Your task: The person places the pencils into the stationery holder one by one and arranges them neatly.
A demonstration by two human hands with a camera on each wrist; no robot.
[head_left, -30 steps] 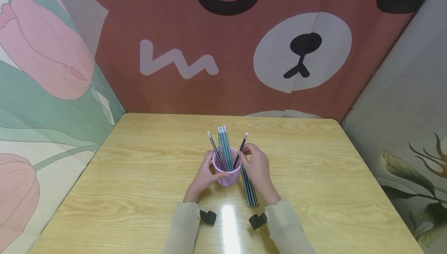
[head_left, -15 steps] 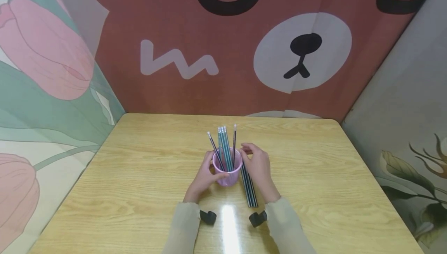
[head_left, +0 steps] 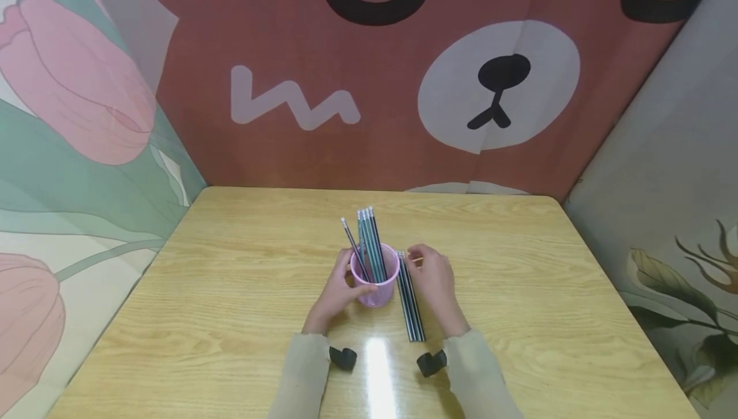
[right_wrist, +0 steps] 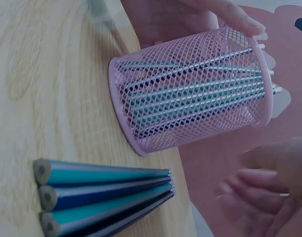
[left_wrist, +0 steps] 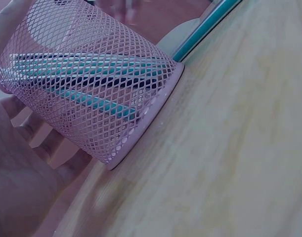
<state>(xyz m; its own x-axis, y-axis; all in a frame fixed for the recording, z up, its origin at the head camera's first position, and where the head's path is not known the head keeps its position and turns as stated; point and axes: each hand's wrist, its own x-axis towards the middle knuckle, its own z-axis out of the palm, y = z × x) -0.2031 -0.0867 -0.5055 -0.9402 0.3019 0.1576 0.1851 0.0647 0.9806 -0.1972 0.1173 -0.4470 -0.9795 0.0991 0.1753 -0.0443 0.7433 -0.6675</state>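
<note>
My left hand [head_left: 336, 289] grips a pink mesh pen holder [head_left: 376, 298], thumb at the near rim and fingers round its far left side. Inside the holder, several green and dark pencils [head_left: 370, 246] lean with their eraser ends up. Right of the holder, more green and dark pencils [head_left: 412, 311] lie side by side on the table, their flat unsharpened ends [right_wrist: 49, 197] showing in the right wrist view. My right hand [head_left: 436, 283] hovers by the eraser ends of this row, fingers loosely bent and holding nothing; in the right wrist view its fingers [right_wrist: 252, 190] are blurred.
The wooden table [head_left: 230, 316] reaches back to a hanging cloth [head_left: 277, 156] with a bear's face on it. Patterned cloths [head_left: 86, 201] close off the left and right sides. Each wrist carries a small black camera [head_left: 344, 359].
The dark pencil that my right hand held at the holder's right side now leans among the others inside. My right hand has let go and drawn right, toward the lying pencils. The left hand keeps still.
</note>
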